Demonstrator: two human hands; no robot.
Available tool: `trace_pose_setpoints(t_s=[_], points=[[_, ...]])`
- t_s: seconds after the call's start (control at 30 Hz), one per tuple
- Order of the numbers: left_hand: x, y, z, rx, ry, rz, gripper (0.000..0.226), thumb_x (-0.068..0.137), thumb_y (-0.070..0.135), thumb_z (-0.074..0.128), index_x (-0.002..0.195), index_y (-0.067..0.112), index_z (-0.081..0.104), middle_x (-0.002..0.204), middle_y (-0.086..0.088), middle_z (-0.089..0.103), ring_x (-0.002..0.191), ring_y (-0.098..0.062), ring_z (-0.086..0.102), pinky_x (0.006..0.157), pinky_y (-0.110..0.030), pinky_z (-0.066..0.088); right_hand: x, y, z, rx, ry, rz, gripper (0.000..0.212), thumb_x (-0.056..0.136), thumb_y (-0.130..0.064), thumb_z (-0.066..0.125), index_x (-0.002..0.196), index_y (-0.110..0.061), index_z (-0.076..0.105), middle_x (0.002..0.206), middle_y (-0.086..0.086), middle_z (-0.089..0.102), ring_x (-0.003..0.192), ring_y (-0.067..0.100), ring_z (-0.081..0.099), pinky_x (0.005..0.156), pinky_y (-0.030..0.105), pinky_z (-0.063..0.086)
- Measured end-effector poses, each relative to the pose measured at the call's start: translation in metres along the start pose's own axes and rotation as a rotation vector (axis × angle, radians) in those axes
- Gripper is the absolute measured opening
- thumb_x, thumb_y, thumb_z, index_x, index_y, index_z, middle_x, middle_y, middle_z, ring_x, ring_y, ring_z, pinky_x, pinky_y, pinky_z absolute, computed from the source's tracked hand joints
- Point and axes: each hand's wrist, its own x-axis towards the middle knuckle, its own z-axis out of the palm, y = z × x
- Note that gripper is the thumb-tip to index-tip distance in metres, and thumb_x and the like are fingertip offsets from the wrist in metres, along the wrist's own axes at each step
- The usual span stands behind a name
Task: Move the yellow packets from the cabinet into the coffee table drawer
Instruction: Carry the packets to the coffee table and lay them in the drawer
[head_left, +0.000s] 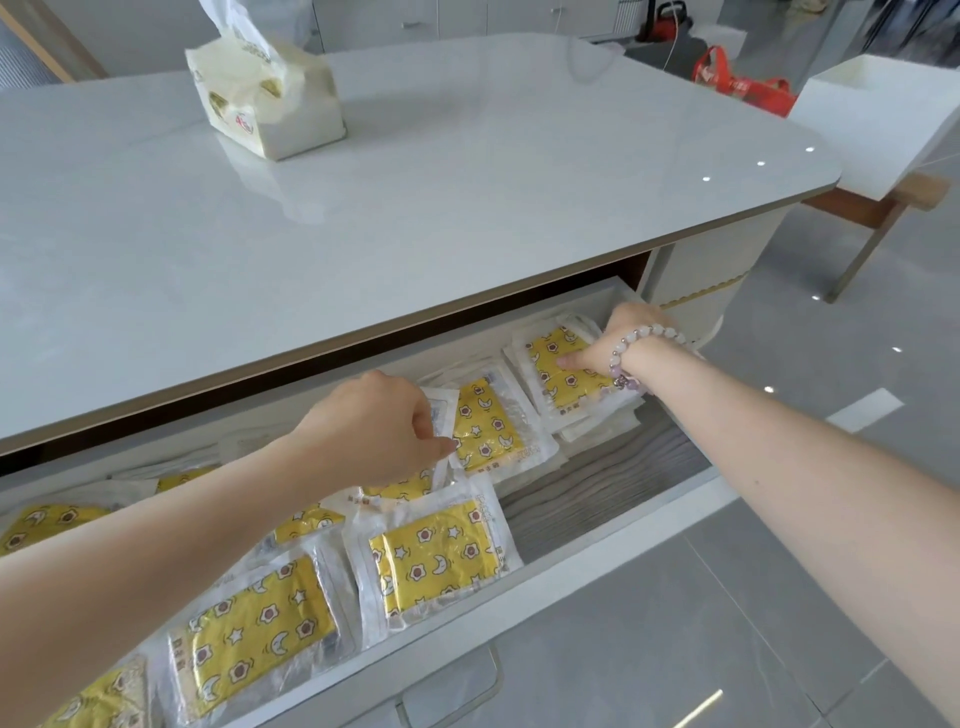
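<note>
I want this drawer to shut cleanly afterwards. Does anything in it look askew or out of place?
Nothing is damaged or spilled, but the yellow packets lie loosely overlapped at mixed angles rather than stacked. The left hand pinches one standing on edge; the right hand presses a tilted pile in the drawer corner.

print on yellow packets (447, 558) and tissue pack (265, 98) too blurred to read

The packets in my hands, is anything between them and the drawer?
Nothing visible is. The drawer is pulled open, and both hands are already inside it: the left hand pinches a packet over the middle pile, and the right hand presses on a packet at the right end.
</note>
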Motion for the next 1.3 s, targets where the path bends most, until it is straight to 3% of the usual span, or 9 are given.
trace_pose_setpoints(t_s=[0.33,0.5,0.6,0.7,0.77,0.87,1.03,1.17,1.3], points=[[0.029,0.023,-0.009,-0.774,-0.094,-0.023,0.030,0.093,0.041,0.053,0.105,0.015,0.062,0.079,0.004,0.071,0.054,-0.002,0.063,0.052,-0.014,0.052,0.003,0.004,-0.028,0.152,-0.193,-0.019,0.058,0.089,-0.045,0.060,0.127,-0.002,0.050,0.091,0.014,0.056,0.048,0.016,0.043,0.040,0.023,0.039],[0.032,0.046,-0.012,-1.403,-0.303,-0.051,0.051,0.084,0.049,0.058,0.118,0.011,0.057,0.110,-0.005,0.068,0.096,-0.020,0.069,0.089,-0.033,0.054,0.007,0.005,-0.023,0.602,-0.372,-0.059,0.027,0.088,-0.030,0.061,0.107,-0.011,0.057,0.075,0.004,0.071,0.044,0.008,0.059,0.061,0.023,0.055],[0.033,0.054,-0.004,-1.452,-0.178,-0.103,0.063,0.078,0.039,0.071,0.128,0.004,0.052,0.114,-0.008,0.067,0.100,-0.023,0.068,0.091,-0.040,0.053,-0.003,0.006,-0.014,0.685,-0.423,-0.065,0.071,0.064,-0.033,0.078,0.126,-0.005,0.055,0.126,0.016,0.058,0.077,0.017,0.064,0.095,0.037,0.046],[0.036,0.053,0.000,-1.500,-0.073,-0.148,0.053,0.080,0.025,0.074,0.126,0.005,0.054,0.110,-0.008,0.069,0.096,-0.023,0.068,0.088,-0.040,0.055,-0.012,0.006,-0.013,0.802,-0.495,-0.077,0.077,0.057,-0.041,0.086,0.123,-0.010,0.061,0.127,0.012,0.061,0.113,0.030,0.061,0.088,0.034,0.047],[0.035,0.050,0.000,-1.550,-0.071,-0.145,0.039,0.085,0.017,0.069,0.121,0.007,0.056,0.108,-0.008,0.069,0.093,-0.021,0.069,0.078,-0.033,0.058,-0.013,0.009,-0.017,0.930,-0.526,-0.057,0.060,0.066,-0.044,0.080,0.113,-0.011,0.065,0.109,0.012,0.070,0.095,0.025,0.070,0.080,0.034,0.056],[0.032,0.046,0.001,-1.403,-0.004,-0.142,0.026,0.087,0.018,0.066,0.111,0.011,0.058,0.100,-0.004,0.070,0.080,-0.014,0.069,0.062,-0.021,0.058,-0.012,0.015,-0.021,0.970,-0.459,-0.031,0.026,0.090,-0.035,0.061,0.101,-0.011,0.061,0.082,0.007,0.070,0.067,0.017,0.068,0.061,0.027,0.058],[0.026,0.034,0.002,-1.194,-0.021,-0.044,0.022,0.087,0.020,0.068,0.106,0.018,0.059,0.100,-0.001,0.071,0.086,-0.015,0.069,0.077,-0.030,0.057,0.008,0.049,-0.047,0.850,-0.239,0.097,0.026,0.085,-0.036,0.066,0.097,-0.013,0.064,0.096,0.007,0.071,0.084,0.021,0.066,0.076,0.035,0.056],[0.023,0.052,0.010,-0.550,-0.186,0.242,0.024,0.083,0.032,0.071,0.094,0.011,0.065,0.080,0.000,0.066,0.065,-0.007,0.056,0.061,-0.013,0.042,0.018,0.069,-0.053,0.880,-0.139,0.152,0.024,0.085,-0.033,0.066,0.098,-0.013,0.064,0.099,0.011,0.071,0.084,0.017,0.063,0.079,0.025,0.048],[0.029,0.084,0.022,-0.324,-0.254,0.366,0.022,0.086,0.028,0.068,0.072,0.017,0.055,0.061,0.006,0.046,0.056,-0.007,0.042,0.053,-0.016,0.031,0.014,0.060,-0.041,0.947,-0.193,0.122,0.010,0.091,-0.014,0.060,0.083,-0.009,0.058,0.076,0.005,0.066,0.049,0.007,0.065,0.044,0.015,0.051]])
